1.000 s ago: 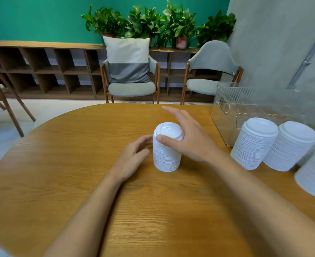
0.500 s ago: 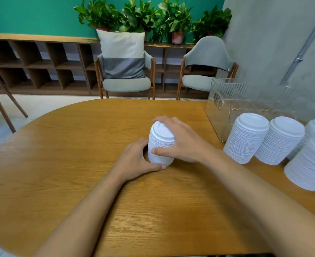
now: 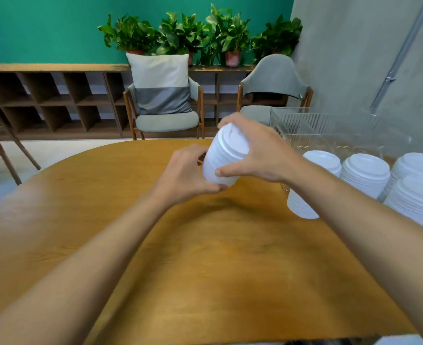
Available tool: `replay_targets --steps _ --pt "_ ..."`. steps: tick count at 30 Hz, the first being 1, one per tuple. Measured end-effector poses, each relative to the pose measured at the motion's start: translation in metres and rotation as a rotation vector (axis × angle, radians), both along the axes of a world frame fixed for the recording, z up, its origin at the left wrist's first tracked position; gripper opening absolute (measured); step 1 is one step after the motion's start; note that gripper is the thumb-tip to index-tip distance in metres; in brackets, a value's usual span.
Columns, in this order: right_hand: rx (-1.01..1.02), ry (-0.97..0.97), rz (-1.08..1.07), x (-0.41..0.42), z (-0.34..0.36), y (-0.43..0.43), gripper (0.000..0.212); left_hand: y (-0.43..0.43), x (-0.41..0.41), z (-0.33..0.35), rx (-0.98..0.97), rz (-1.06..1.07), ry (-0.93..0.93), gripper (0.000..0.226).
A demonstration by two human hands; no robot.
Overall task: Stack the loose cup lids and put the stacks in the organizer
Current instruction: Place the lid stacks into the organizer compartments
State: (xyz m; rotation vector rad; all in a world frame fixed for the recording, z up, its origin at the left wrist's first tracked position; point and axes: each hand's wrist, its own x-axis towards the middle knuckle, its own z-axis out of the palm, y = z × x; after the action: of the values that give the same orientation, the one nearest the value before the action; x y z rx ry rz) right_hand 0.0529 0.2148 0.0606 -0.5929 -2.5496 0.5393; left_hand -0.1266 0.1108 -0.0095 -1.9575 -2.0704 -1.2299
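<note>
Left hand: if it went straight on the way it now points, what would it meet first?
The lid stack, which the left hand grips near its base; behind it the right hand, then probably the clear organizer, though depth is unclear.

The person's 2 arms were bare: the left forearm and right forearm showed uncovered from the lower frame edge to the wrists. The left hand and right hand were ungloved.
</note>
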Motion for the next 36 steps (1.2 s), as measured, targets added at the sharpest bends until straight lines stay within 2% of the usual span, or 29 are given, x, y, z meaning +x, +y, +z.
replay_targets --steps 8,15,20,24,30,36 --pt "0.086 0.017 -0.003 -0.08 0.03 0.12 0.073 0.124 -0.079 0.029 0.031 0.016 0.08 0.069" --pt "-0.115 -0.058 -0.081 -0.088 0.077 0.189 0.075 0.195 -0.087 0.085 -0.165 -0.024 0.031 0.078" --pt "-0.283 -0.095 -0.16 -0.057 0.126 0.216 0.085 0.233 -0.062 0.138 -0.317 -0.083 -0.037 0.083" --pt "-0.415 -0.147 -0.255 -0.016 0.146 0.235 0.096 0.265 -0.028 0.161 -0.429 -0.16 0.008 0.089" --pt "-0.491 -0.214 -0.387 0.036 0.124 0.258 0.087 0.3 0.021 0.137 -0.518 -0.285 0.067 0.09" --pt "-0.546 -0.218 -0.508 0.04 0.085 0.258 0.086 0.314 0.03 0.101 -0.641 -0.315 0.144 0.099"
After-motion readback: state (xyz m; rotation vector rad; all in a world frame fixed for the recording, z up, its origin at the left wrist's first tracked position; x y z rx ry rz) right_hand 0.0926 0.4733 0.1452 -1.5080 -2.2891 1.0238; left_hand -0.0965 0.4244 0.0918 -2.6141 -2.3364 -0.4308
